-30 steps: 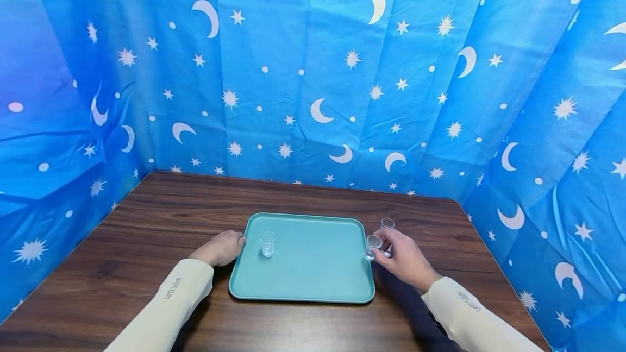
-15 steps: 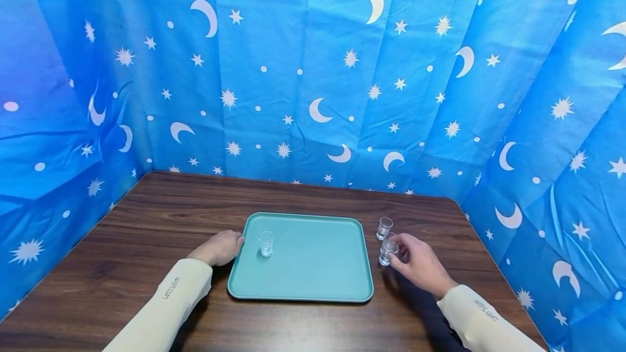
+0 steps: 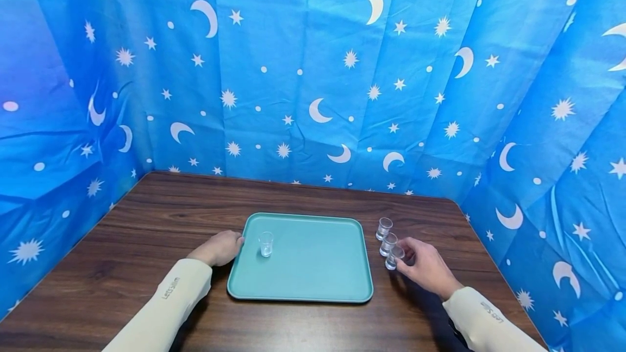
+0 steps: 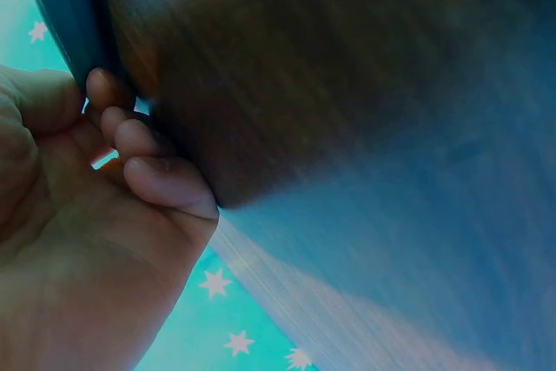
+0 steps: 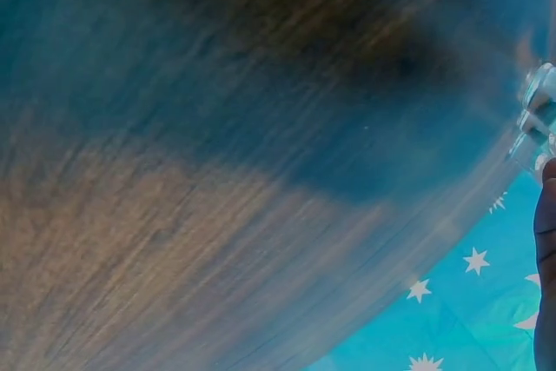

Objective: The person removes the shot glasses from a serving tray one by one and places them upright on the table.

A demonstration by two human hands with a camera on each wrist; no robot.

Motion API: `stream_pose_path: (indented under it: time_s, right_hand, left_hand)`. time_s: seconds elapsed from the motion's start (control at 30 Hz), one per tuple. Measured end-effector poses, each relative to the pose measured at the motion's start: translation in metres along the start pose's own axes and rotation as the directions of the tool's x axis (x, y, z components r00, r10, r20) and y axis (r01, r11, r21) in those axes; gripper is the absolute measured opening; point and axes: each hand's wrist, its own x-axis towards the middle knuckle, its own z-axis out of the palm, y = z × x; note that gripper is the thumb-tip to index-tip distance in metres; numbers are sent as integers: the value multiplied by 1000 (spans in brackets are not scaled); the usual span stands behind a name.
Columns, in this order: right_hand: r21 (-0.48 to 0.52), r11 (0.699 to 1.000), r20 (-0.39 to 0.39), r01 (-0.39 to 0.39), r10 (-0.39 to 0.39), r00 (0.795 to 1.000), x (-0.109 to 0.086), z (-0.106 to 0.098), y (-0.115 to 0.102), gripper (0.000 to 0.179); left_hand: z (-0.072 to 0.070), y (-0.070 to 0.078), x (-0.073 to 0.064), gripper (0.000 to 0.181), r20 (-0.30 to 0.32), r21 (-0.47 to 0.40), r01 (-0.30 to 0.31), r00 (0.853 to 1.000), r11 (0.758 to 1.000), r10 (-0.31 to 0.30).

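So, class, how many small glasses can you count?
4: a left glass on the tray; a far glass, middle glass and near glass on the table to its right.

Carried the nearest glass [image 3: 393, 259] in the right hand [image 3: 426, 267] away from the tray [image 3: 303, 265], to just beside the middle glass [image 3: 388, 245].

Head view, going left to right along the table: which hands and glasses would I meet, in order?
Left hand → lone glass on the tray → cluster of three glasses → right hand.
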Motion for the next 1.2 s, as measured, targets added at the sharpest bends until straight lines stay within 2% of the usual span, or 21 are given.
stream_pose_path:
  time_s: [0.57, 0.83, 1.07, 1.2]
  right_hand:
    - [43, 999, 21, 31, -32, 999, 0, -2, -2, 30]
    - [45, 990, -67, 135, -132, 989, 8, -10, -11, 34]
    - [132, 971, -59, 201, -195, 979, 18, -7, -22, 31]
    - [146, 959, -67, 244, -237, 969, 24, -6, -29, 32]
  left_hand:
    - [-2, -2, -4, 29, -5, 5, 12, 1000, 1000, -12]
    - [-2, -3, -4, 28, -10, 2, 15, 1000, 1000, -15]
    - [1, -3, -2, 32, -4, -1, 5, 1000, 1000, -5]
    - [0, 0, -2, 31, 1, 1, 5, 1000, 1000, -5]
